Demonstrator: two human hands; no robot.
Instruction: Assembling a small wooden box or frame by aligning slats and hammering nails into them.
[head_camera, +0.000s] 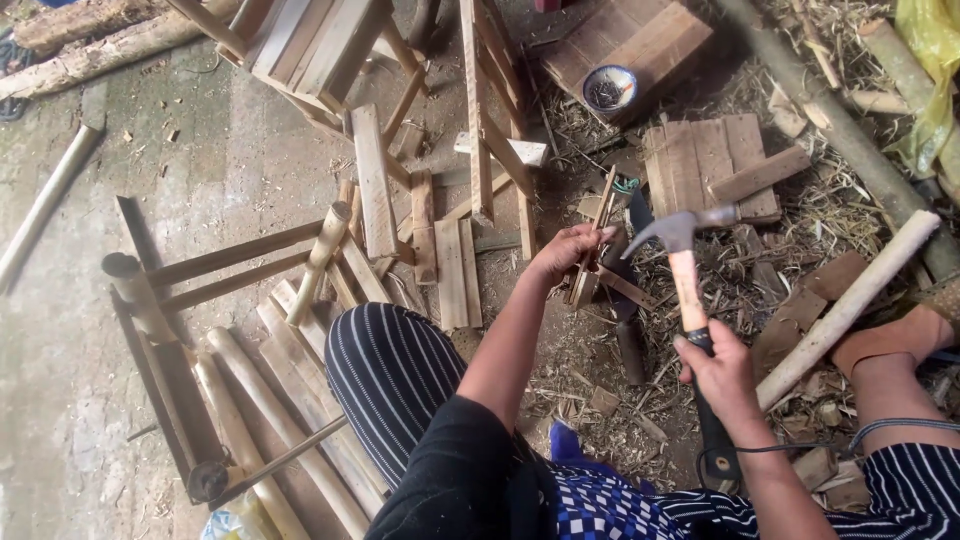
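The right hand is wrapped tight round the handle of a claw hammer, head raised just above the work. The left hand pinches thin wood strips upright, fingers closed on them, over litter-strewn ground. The risk, as I judge it: the left fingertips sit close under the hammer head, so a glancing blow could strike them or split the strips

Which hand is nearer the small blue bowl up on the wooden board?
Left. The left hand, holding thin wood strips, sits below the bowl; the right hand, gripping the hammer, is lower.
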